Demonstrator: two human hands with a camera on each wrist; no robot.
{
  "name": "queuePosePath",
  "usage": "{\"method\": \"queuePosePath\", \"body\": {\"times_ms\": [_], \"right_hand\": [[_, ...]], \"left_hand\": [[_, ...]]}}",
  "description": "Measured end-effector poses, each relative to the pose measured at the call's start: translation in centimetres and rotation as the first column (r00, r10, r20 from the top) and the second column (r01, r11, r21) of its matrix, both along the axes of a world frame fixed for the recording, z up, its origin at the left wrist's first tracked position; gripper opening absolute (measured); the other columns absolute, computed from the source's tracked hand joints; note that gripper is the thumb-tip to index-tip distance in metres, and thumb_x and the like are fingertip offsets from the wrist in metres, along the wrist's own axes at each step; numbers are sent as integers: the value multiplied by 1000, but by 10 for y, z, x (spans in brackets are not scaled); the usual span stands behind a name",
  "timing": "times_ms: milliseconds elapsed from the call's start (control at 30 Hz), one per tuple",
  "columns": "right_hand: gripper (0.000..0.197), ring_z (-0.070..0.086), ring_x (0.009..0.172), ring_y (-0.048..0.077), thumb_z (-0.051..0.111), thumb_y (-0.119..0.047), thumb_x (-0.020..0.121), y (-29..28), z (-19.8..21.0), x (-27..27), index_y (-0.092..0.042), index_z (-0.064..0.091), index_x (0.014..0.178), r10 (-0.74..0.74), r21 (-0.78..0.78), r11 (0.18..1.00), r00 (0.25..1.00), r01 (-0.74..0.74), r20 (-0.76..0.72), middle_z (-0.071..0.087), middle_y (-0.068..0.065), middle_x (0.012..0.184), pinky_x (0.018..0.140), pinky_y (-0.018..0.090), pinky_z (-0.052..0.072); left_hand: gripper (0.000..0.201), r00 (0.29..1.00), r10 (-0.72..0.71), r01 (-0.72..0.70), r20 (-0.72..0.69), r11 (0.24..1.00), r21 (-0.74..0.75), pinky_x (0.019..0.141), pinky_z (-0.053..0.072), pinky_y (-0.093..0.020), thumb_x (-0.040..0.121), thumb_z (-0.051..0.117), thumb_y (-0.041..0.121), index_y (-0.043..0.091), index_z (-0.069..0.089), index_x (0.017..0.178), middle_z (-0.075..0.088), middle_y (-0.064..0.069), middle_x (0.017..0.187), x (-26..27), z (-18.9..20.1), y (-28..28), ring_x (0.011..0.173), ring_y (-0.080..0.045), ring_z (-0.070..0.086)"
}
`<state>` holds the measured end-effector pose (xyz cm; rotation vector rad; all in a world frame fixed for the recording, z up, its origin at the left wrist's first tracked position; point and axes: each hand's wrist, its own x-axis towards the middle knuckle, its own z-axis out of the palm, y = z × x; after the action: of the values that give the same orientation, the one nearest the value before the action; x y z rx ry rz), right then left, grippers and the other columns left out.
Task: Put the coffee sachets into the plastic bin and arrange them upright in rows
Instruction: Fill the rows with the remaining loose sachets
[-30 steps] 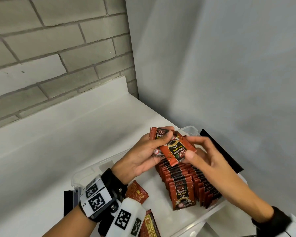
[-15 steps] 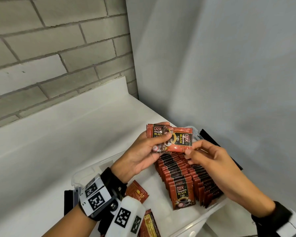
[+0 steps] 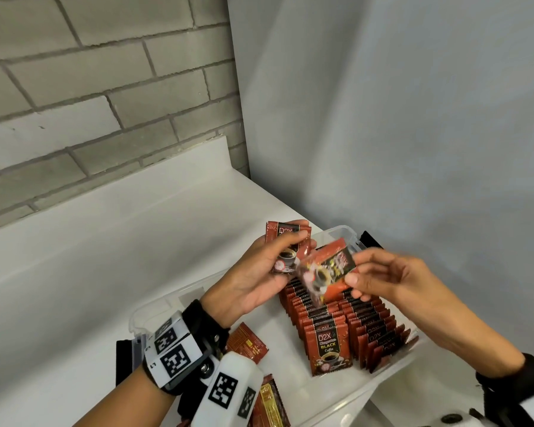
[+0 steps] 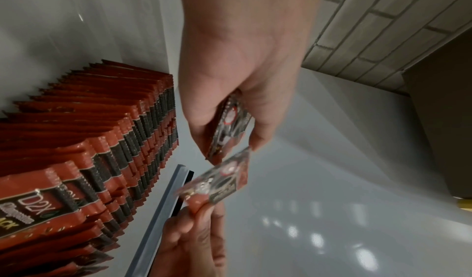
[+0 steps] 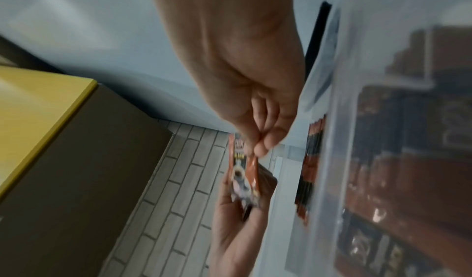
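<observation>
A clear plastic bin (image 3: 341, 234) stands on the white counter, with two rows of red-and-black coffee sachets (image 3: 349, 322) standing upright along its right side. Over the bin's far end, my left hand (image 3: 285, 257) grips a small stack of sachets (image 3: 285, 241) between thumb and fingers. My right hand (image 3: 353, 277) pinches a single sachet (image 3: 326, 269) by its edge, tilted and blurred, just right of the stack. The left wrist view shows the stack (image 4: 230, 127) in my left hand and the single sachet (image 4: 219, 182) below it, apart.
Loose sachets (image 3: 247, 342) lie flat on the bin's floor at the near left, behind my left wrist. A black strip (image 3: 372, 240) lies past the bin's far right corner. A brick wall (image 3: 90, 87) and a grey wall close the counter's back and right.
My right hand has pulled one sachet off the stack in my left hand, moved it right and tilted it. My left hand has stayed in place with the rest.
</observation>
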<state>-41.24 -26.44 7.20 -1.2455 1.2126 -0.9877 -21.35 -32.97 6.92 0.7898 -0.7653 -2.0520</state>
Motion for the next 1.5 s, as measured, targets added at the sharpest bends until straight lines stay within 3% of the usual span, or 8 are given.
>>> {"method": "queuePosePath", "body": {"times_ms": [133, 300, 500, 633, 733, 1033, 1267, 1500], "right_hand": [[13, 60, 81, 6, 70, -28, 81, 11, -2, -3, -32, 73, 93, 295, -64, 922, 800, -382, -523, 68, -19, 89, 69, 14, 45], [12, 45, 94, -12, 68, -34, 86, 17, -14, 4, -35, 69, 97, 428, 35, 794, 516, -607, -742, 51, -28, 87, 75, 7, 38], [8, 38, 89, -3, 63, -36, 88, 13, -18, 10, -32, 59, 94, 308, 41, 767, 310, -641, -899, 37, -26, 83, 75, 9, 33], [22, 36, 75, 4, 74, -32, 77, 8, -21, 14, -30, 52, 74, 160, -86, 724, 288, -684, -944, 51, -20, 74, 65, 12, 29], [31, 28, 71, 2, 80, -30, 66, 9, -19, 16, -31, 49, 68, 122, -115, 731, 294, -673, -948, 52, -19, 68, 60, 9, 27], [7, 33, 96, -2, 61, -32, 90, 5, -22, 12, -30, 54, 91, 259, -39, 775, 373, -630, -891, 43, -26, 89, 78, 11, 34], [21, 39, 100, -7, 72, -31, 82, 4, -25, 9, -35, 53, 90, 328, 10, 839, 491, -544, -807, 48, -26, 86, 81, 6, 33], [37, 53, 71, -2, 74, -49, 61, 3, -4, 8, -29, 61, 89, 102, -121, 975, 861, -186, -498, 68, -5, 78, 66, 11, 41]], "left_hand": [[22, 997, 70, -70, -10, 995, 75, 67, 59, -30, 81, 62, 8, 4, 62, 103, 65, -17, 80, 0, -1, -1, 70, -21, 64], [17, 998, 70, -71, 8, 993, 96, 69, 59, -32, 90, 55, 4, 3, 62, 105, 65, -18, 80, 0, 1, 1, 73, -23, 63], [21, 999, 54, -54, 8, 993, 108, 73, 58, -33, 89, 48, -3, 1, 61, 106, 65, -18, 82, 1, 2, 2, 75, -23, 64], [27, 999, 53, -52, -6, 991, 124, 75, 59, -34, 88, 42, -4, 2, 62, 105, 65, -20, 82, 2, 3, 2, 75, -25, 67], [27, 999, 42, -42, 0, 994, 105, 81, 57, -37, 88, 42, -5, 2, 63, 104, 63, -22, 80, 3, 4, 3, 76, -27, 67], [19, 993, -42, 42, 114, 999, -4, 75, 59, -33, 86, 51, -7, 1, 66, 95, 71, -18, 82, 2, 1, 3, 70, -27, 70], [21, 980, -42, 57, 192, 996, -73, 86, 55, -33, 80, 62, -7, 4, 67, 98, 71, -15, 100, 2, -3, 3, 88, -23, 69], [29, 974, -93, 120, 208, 985, -125, 84, 55, -32, 76, 66, -7, 8, 71, 99, 70, -15, 100, 2, -2, 5, 92, -26, 67]]}}
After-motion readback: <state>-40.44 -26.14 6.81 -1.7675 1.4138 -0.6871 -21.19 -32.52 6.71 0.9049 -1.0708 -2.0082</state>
